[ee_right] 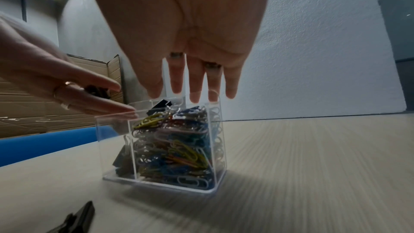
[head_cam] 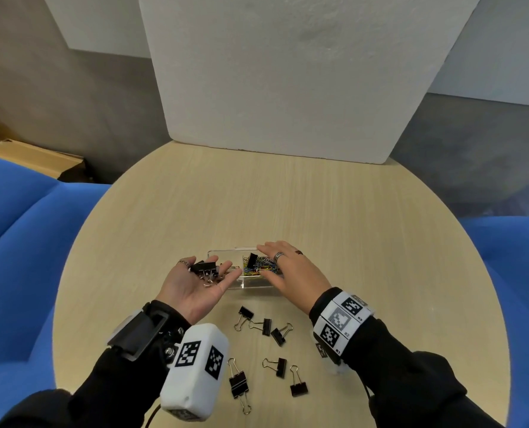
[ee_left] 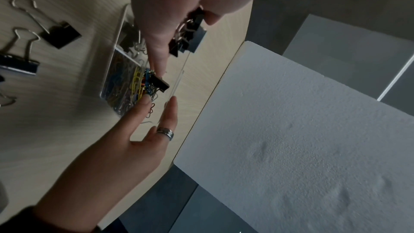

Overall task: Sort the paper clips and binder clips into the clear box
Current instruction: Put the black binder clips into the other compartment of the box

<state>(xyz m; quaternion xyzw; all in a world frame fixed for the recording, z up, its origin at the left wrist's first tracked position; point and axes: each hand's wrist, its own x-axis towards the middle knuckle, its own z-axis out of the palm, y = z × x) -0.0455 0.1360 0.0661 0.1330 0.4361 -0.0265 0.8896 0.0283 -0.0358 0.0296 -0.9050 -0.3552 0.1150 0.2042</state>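
A clear two-part box (head_cam: 257,286) stands at the middle of the round table. Its right compartment is heaped with coloured paper clips (head_cam: 261,268) (ee_right: 177,148), and one black binder clip (head_cam: 251,260) (ee_left: 160,83) stands on top of them. The left compartment holds a few binder clips (ee_right: 122,159). My left hand (head_cam: 195,285) lies palm up over the left compartment, several black binder clips (head_cam: 206,270) (ee_left: 190,34) resting in its cupped palm. My right hand (head_cam: 287,270) (ee_right: 179,24) hovers palm down over the right compartment, fingers straight, holding nothing.
Several black binder clips lie loose on the table near me, among them three in a row (head_cam: 263,325) and a large one (head_cam: 239,384). A white foam board (head_cam: 287,72) stands at the table's far edge. Blue seats (head_cam: 25,242) flank the table; a cardboard box (head_cam: 34,159) sits far left.
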